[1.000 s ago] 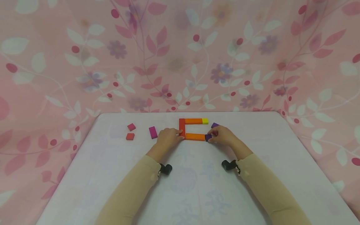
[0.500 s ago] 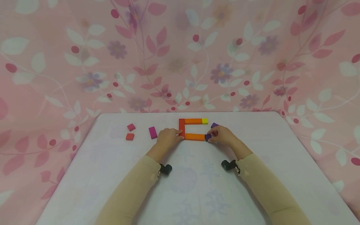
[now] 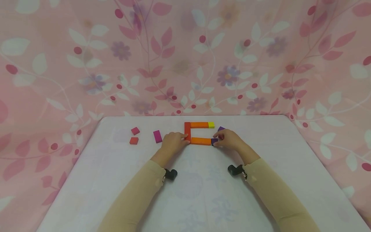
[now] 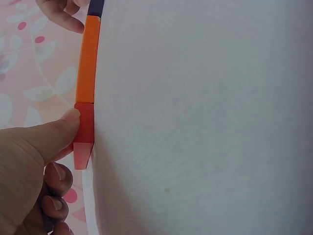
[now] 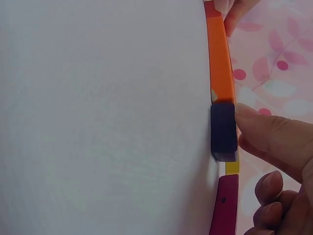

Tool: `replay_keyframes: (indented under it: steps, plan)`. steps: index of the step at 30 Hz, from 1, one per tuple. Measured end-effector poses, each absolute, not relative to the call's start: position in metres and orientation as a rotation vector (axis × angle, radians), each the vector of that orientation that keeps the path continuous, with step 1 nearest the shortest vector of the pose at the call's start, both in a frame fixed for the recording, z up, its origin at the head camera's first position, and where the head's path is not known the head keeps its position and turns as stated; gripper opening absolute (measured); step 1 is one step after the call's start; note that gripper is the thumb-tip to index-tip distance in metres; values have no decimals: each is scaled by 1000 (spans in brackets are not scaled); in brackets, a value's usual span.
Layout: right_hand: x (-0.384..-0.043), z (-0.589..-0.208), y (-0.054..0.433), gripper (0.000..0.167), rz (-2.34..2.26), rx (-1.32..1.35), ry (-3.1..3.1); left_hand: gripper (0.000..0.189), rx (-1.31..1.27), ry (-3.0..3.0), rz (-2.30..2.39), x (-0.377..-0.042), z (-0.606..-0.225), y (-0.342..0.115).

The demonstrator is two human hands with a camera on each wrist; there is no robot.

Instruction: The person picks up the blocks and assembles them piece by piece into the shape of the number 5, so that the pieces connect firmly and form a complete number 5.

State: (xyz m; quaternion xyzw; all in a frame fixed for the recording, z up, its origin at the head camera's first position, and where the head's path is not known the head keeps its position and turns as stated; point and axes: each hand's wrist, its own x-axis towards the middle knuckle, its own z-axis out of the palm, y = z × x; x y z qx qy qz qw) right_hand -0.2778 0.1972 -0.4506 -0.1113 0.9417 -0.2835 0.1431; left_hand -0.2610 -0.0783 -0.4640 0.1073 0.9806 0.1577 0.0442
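Long red block (image 3: 187, 130) stands at the left of a bracket-shaped layout on the white-covered table, joined by two orange blocks (image 3: 201, 141). My left hand (image 3: 173, 141) holds the red block's near end between thumb and index finger; in the left wrist view its thumb (image 4: 68, 120) presses that end. At the near orange block's right end sits a small dark purple block (image 5: 223, 128). Around it, my right hand (image 3: 230, 140) has thumb and index finger in a pinch. A small yellow block (image 3: 211, 125) caps the far orange block.
Another purple block (image 3: 221, 129) lies behind the right hand, partly hidden. Left of the left hand lie a magenta block (image 3: 157, 136) and two small red blocks (image 3: 135, 130). A pink floral cloth (image 3: 185, 64) hangs behind the table's far edge.
Almost nothing differs; both hands stay at the same blocks. The right thumb and index finger shift very slightly at the dark purple block.
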Motion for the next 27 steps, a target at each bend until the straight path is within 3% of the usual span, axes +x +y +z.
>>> replay_keyframes:
  steps: [27]
  plan:
    - [-281,-455,173,33,-821,-303,2720,49,304,2978,478,-261,-462,-77]
